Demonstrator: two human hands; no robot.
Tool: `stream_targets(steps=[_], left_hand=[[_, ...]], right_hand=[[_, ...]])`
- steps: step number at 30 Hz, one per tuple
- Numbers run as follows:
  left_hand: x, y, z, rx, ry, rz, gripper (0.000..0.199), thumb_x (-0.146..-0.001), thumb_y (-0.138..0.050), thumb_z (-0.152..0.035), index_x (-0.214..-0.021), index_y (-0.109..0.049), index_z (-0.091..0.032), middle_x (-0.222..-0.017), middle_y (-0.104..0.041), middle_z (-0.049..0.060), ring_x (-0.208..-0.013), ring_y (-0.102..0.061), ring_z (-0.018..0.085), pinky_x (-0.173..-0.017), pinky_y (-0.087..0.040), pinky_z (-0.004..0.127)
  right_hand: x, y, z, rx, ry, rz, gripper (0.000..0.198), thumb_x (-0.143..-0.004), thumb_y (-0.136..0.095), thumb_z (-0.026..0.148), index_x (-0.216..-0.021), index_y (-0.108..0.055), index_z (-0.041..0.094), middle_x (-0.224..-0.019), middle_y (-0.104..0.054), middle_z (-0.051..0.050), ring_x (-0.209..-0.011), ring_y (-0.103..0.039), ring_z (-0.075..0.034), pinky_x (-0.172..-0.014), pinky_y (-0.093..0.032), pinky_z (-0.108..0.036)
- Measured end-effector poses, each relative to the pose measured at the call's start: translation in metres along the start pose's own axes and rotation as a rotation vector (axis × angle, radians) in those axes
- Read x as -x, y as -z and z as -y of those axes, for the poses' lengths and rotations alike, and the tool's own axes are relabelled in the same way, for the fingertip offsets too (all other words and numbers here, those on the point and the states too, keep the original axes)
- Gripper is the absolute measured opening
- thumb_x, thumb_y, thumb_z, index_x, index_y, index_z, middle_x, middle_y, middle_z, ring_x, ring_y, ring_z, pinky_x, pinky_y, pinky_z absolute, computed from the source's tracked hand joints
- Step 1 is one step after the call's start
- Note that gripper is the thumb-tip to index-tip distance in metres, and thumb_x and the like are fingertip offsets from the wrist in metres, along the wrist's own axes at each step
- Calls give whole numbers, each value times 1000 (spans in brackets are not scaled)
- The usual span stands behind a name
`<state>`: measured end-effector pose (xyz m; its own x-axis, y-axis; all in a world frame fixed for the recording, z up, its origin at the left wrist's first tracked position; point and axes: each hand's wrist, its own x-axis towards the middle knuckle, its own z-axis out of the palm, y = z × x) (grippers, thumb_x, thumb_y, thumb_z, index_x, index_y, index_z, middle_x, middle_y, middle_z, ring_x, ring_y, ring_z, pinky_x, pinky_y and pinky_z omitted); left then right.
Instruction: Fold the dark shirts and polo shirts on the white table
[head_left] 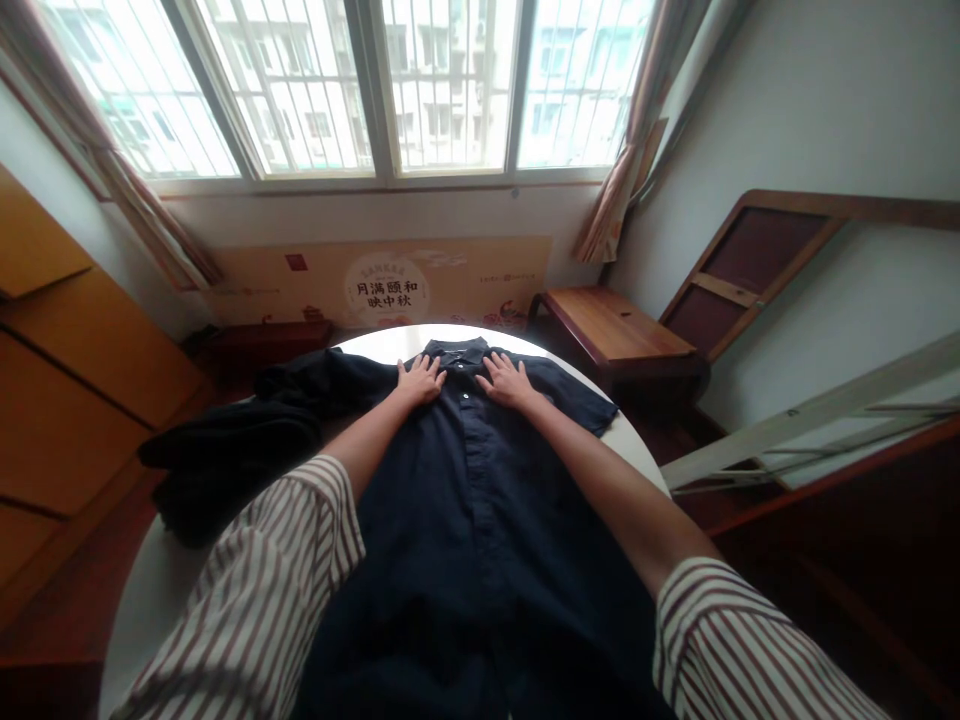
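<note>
A dark navy button-up shirt point(517, 500) lies front side up over a round white table point(634, 455), its collar at the far edge and its hem toward me. My left hand point(421, 381) rests flat with fingers spread on the shirt's left shoulder area, just below the collar. On the other side of the button placket, my right hand point(507, 382) lies likewise, palm down and fingers apart. Small white buttons show between the hands. One short sleeve reaches out to the right near the table's rim. Neither hand grips the cloth.
Dark folded clothes point(232, 455) are heaped at the table's left side. A low wooden table point(615, 325) stands beyond at the right. Orange cabinets point(82, 360) line the left, a printed banner point(480, 275) runs under the window, and a pale wooden rail point(810, 405) leans at the right.
</note>
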<state>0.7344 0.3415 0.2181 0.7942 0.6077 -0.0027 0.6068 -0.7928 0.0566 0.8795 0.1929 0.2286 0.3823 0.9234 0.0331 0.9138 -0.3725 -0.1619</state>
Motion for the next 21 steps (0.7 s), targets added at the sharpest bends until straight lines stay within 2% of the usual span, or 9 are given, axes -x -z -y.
stream_targets(steps=[2,4,6,8,10,12,14,17,21], left_hand=[[20,6,-8,2,-80,-122,50,-99,-34,-30,-147,-39,-16,-155,-35,16,-144,-29,31,-114,-19,63],[63,15,-12,50,-243,-256,42,-97,-40,-23,-137,-50,-17,-143,-51,15,-131,-47,28,-111,-33,52],[129,23,-8,134,-425,-320,32,-98,-41,-23,-124,-59,-16,-120,-64,13,-110,-61,23,-99,-47,41],[208,29,3,195,-617,-282,27,-99,-41,-22,-115,-62,-16,-103,-67,10,-95,-64,19,-88,-52,34],[286,31,18,224,-768,-237,23,-97,-48,-22,-116,-60,-17,-101,-67,9,-92,-64,18,-86,-53,33],[349,28,33,236,-819,-221,26,-94,-56,-28,-117,-60,-18,-103,-68,10,-95,-64,20,-86,-54,33],[391,19,45,181,-805,-253,39,-91,-61,-36,-125,-58,-18,-112,-67,12,-102,-63,23,-89,-55,36],[416,2,51,108,-708,-340,41,-94,-55,-25,-134,-53,-21,-122,-65,11,-109,-61,23,-93,-55,37],[420,-15,36,137,-553,-445,40,-92,-47,-7,-128,-57,-22,-111,-65,9,-99,-64,19,-89,-57,34]], right_hand=[[29,14,6,8,96,-64,54,-98,-45,34,-146,-41,11,-157,-31,-17,-144,-27,-32,-116,-21,-51],[82,32,12,-14,274,-122,40,-96,-49,31,-129,-58,11,-140,-51,-18,-128,-48,-29,-108,-35,-41],[154,52,16,-99,402,-92,31,-99,-46,36,-105,-66,14,-109,-65,-14,-99,-62,-23,-90,-47,-34],[234,67,19,-194,521,27,31,-96,-51,44,-89,-66,18,-91,-65,-9,-82,-62,-19,-77,-50,-31],[306,73,20,-249,615,171,32,-87,-64,51,-93,-68,19,-92,-66,-8,-82,-62,-19,-75,-52,-30],[360,64,19,-224,658,156,49,-80,-71,52,-116,-66,19,-113,-67,-12,-103,-62,-25,-86,-53,-34],[391,44,15,-117,640,20,54,-86,-68,37,-135,-56,16,-131,-61,-14,-122,-55,-29,-98,-51,-39],[403,7,9,-1,585,-218,46,-91,-52,11,-136,-57,15,-135,-59,-14,-126,-53,-27,-105,-48,-42],[399,-13,6,24,612,-263,41,-94,-52,19,-135,-58,15,-132,-62,-14,-123,-56,-27,-108,-44,-49]])
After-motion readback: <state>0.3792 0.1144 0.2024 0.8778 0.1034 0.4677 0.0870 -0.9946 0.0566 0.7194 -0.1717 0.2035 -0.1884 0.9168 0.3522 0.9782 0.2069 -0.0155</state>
